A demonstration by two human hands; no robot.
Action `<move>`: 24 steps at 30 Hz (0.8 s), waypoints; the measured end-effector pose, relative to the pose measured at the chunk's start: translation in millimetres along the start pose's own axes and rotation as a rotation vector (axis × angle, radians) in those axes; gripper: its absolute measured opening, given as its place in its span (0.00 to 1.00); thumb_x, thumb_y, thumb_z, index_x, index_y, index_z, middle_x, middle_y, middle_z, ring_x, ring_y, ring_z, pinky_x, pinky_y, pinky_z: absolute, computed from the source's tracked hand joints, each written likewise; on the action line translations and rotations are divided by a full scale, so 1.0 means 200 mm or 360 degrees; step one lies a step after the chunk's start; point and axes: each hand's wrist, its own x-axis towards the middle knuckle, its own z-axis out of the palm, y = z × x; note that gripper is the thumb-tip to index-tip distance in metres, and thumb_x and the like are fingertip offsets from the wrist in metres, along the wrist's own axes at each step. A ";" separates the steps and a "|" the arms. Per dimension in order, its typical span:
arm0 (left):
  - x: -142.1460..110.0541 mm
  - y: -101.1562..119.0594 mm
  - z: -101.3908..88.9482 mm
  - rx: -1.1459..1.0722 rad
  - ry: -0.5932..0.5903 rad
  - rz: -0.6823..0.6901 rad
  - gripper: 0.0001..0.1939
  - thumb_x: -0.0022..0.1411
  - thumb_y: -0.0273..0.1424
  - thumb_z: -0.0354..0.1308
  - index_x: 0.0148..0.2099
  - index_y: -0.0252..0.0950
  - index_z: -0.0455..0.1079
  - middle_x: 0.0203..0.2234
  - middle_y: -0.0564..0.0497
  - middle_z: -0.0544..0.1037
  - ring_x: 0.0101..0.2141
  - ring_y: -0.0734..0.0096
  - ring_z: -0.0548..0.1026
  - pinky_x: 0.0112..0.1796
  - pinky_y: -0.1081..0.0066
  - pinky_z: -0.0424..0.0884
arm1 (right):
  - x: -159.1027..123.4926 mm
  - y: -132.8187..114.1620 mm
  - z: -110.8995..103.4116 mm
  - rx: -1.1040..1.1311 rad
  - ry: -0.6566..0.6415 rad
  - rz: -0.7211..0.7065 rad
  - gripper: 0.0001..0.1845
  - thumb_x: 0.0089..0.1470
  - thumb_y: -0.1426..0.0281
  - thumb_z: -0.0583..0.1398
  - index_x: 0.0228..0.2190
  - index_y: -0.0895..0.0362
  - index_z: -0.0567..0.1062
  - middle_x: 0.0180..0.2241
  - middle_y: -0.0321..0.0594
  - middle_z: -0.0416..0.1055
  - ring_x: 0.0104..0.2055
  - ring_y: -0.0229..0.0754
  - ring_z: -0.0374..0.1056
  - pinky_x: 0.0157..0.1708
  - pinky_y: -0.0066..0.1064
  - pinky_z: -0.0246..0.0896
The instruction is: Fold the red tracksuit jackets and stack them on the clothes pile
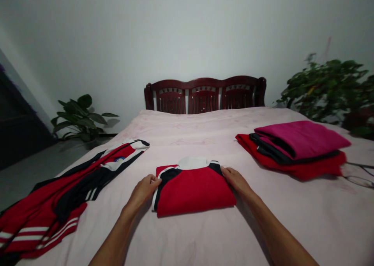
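Observation:
A folded red jacket point(194, 192) lies on the bed, with dark navy shoulder panels, white piping and a white collar at its far edge. My left hand point(145, 189) pinches its left edge beside the navy panel, thumb and fingers closed together. At the opposite side, my right hand point(236, 179) grips the upper right edge near the other navy panel, its fingertips partly hidden by the cloth. Both forearms reach in from the bottom of the view.
An unfolded red, navy and white jacket point(84, 172) sprawls to the left. On the right sit stacked folded clothes point(304, 141), magenta on top, beside eyeglasses point(358, 178). The pink bedsheet point(193, 238) runs back to a dark wooden headboard point(204, 96). Leafy plants point(80, 120) flank the bed.

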 end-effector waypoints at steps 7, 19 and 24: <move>0.05 0.09 -0.04 0.0127 0.0049 -0.0021 0.19 0.65 0.48 0.48 0.40 0.41 0.72 0.35 0.49 0.82 0.36 0.62 0.78 0.34 0.69 0.64 | -0.01 -0.15 0.06 -0.0390 0.0186 0.0179 0.30 0.63 0.53 0.47 0.61 0.51 0.64 0.53 0.46 0.74 0.53 0.54 0.70 0.49 0.41 0.61; 0.17 0.13 0.10 0.0187 0.0187 -0.0064 0.15 0.69 0.35 0.40 0.37 0.40 0.67 0.35 0.49 0.80 0.36 0.66 0.77 0.31 0.71 0.61 | 0.07 -0.19 0.14 -0.0514 0.0118 0.0021 0.21 0.65 0.60 0.46 0.47 0.55 0.73 0.47 0.50 0.77 0.50 0.51 0.72 0.44 0.36 0.61; 0.15 0.06 0.09 0.0287 0.0134 -0.0077 0.10 0.65 0.34 0.48 0.34 0.40 0.68 0.29 0.50 0.80 0.33 0.63 0.77 0.30 0.70 0.63 | 0.09 -0.12 0.16 -0.0498 0.0104 0.0134 0.21 0.65 0.58 0.47 0.48 0.53 0.73 0.45 0.48 0.78 0.47 0.52 0.73 0.42 0.37 0.63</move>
